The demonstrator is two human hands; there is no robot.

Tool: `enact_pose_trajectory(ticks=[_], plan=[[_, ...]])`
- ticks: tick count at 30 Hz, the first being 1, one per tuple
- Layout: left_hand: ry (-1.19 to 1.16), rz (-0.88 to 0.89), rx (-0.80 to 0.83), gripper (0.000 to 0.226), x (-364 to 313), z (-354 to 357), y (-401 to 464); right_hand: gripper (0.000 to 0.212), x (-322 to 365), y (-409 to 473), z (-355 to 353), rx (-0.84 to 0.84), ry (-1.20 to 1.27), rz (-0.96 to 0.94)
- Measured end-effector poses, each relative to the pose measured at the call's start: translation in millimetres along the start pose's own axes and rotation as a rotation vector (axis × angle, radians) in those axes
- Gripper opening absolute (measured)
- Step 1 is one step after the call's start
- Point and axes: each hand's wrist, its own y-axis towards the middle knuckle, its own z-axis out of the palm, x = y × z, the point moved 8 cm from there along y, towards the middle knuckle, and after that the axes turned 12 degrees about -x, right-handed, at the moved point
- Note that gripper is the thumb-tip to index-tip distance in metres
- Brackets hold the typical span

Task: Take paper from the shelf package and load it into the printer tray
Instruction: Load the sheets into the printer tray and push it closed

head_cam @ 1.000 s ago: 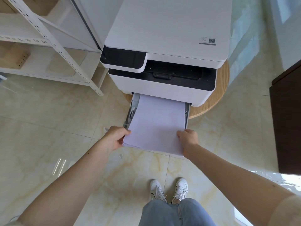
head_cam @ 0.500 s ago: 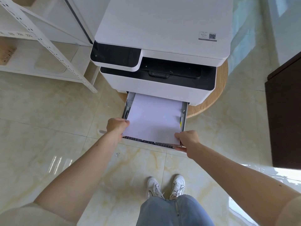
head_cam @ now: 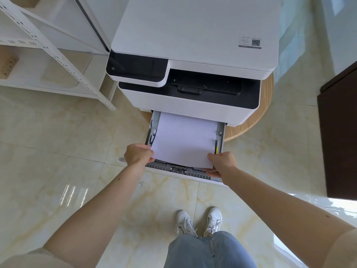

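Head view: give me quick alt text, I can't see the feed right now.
Both hands, left hand and right hand, grip the near corners of a paper stack lying in the pulled-out tray of a white printer on a round wooden table.

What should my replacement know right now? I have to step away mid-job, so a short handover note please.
Left hand: gripping the paper stack at its near left corner.
Right hand: gripping the near right corner.
The stack lies in the pulled-out printer tray, far end in, near edge still raised above the tray floor. The printer sits on a round wooden table.
Done: paper fetched and mostly inserted.
Left: lower the near edge flat, release, probably push the tray shut.
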Motion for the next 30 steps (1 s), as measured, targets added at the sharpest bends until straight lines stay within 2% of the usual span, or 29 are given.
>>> enact_pose_trajectory(ticks=[4,7,10,13,19,22,24,25,27,30], plan=[[0.024,0.096,-0.027,0.019,1.1,2.6,-3.3,0.02,-6.7,-1.5,-0.5,-0.006,-0.099,0.013],[0.041,0.167,-0.044,0.019,1.1,1.7,-5.1,0.018,-4.6,-1.6,-0.5,-0.047,-0.141,-0.037],[0.051,0.264,-0.064,0.017,2.1,-0.5,-6.6,0.013,-5.5,-3.1,-0.3,-0.089,-0.124,-0.063],[0.075,0.391,-0.087,0.015,-0.9,-1.4,-14.1,0.018,-9.4,-4.1,0.5,-0.132,-0.085,-0.07],[0.267,0.815,-0.145,0.03,-18.4,-2.3,-34.6,0.017,-11.4,-0.9,2.7,-0.154,-0.074,-0.081],[0.344,1.165,-0.114,0.03,-26.2,6.5,-47.8,0.019,-12.7,0.7,4.1,-0.154,-0.073,-0.079],[0.346,1.352,0.017,0.011,-25.3,16.7,-60.7,0.017,-13.8,1.7,4.0,-0.152,-0.064,-0.07],[0.363,1.404,0.121,0.016,-22.7,23.3,-68.0,0.016,-14.6,2.4,4.2,-0.148,-0.06,-0.066],[0.477,1.464,0.314,0.042,-12.4,36.8,-79.6,0.019,-16.2,4.0,5.1,-0.137,-0.053,-0.059],[0.621,1.505,0.427,0.061,3.5,49.2,-86.1,0.016,-16.3,5.0,5.3,-0.137,-0.052,-0.062]])
